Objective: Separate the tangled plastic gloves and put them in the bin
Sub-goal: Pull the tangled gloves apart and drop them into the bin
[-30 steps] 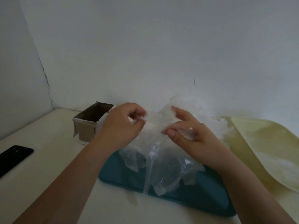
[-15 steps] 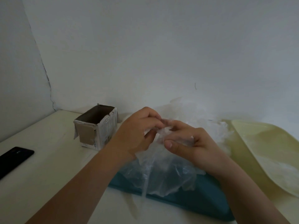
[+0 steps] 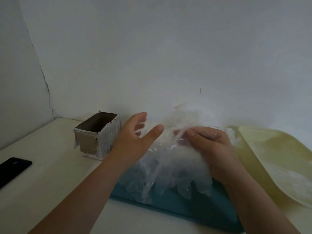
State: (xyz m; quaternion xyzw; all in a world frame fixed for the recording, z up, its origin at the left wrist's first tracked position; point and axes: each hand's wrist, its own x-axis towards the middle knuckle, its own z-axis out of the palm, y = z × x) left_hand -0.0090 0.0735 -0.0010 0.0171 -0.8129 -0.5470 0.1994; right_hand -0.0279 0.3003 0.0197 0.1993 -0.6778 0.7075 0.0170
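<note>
A heap of clear, tangled plastic gloves (image 3: 170,171) lies on a teal tray (image 3: 185,206) in the middle of the table. My right hand (image 3: 207,146) pinches a glove at the top of the heap, and its fingers dangle toward the tray's front. My left hand (image 3: 135,141) hovers just left of the heap with fingers spread and nothing in it. A small open cardboard box (image 3: 98,135) stands left of my left hand, near the wall.
A pale yellow tray (image 3: 276,159) sits at the right, partly over the table edge. A black phone (image 3: 11,168) lies at the far left of the white table (image 3: 50,191). The wall stands close behind the heap.
My left hand has let go of the glove it pinched and drawn back to the left with fingers spread. My right hand keeps its hold on the glove.
</note>
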